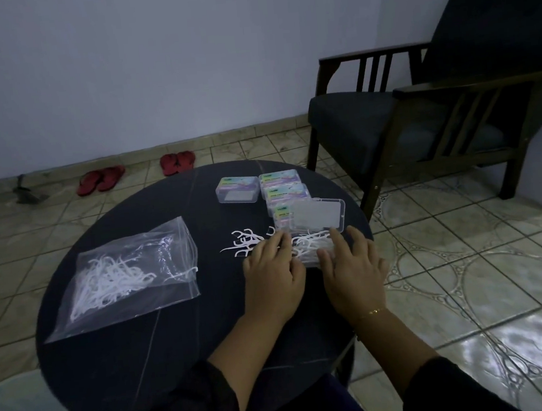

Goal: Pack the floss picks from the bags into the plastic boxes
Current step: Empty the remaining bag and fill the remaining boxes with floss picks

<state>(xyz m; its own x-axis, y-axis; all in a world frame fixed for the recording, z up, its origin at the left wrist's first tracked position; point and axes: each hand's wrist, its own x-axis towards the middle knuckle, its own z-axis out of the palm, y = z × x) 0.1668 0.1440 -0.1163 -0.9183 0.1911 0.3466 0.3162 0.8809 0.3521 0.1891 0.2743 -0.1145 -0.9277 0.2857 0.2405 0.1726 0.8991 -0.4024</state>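
Note:
A clear zip bag [127, 278] with many white floss picks lies on the left of the round dark table [177, 347]. Loose floss picks [245, 241] lie scattered near the table's middle. An open plastic box [317, 215] with its clear lid raised sits at the right, a heap of picks [310, 244] in its lower half. My left hand [274, 271] and my right hand [352, 270] lie flat side by side, fingers straight, fingertips pressing on that heap. Several closed labelled boxes [280, 181] stand behind it.
Another small clear box [237, 188] sits apart at the table's far side. A dark armchair [435, 106] stands to the right beyond the table. Two pairs of red slippers [134, 173] lie on the tiled floor by the wall.

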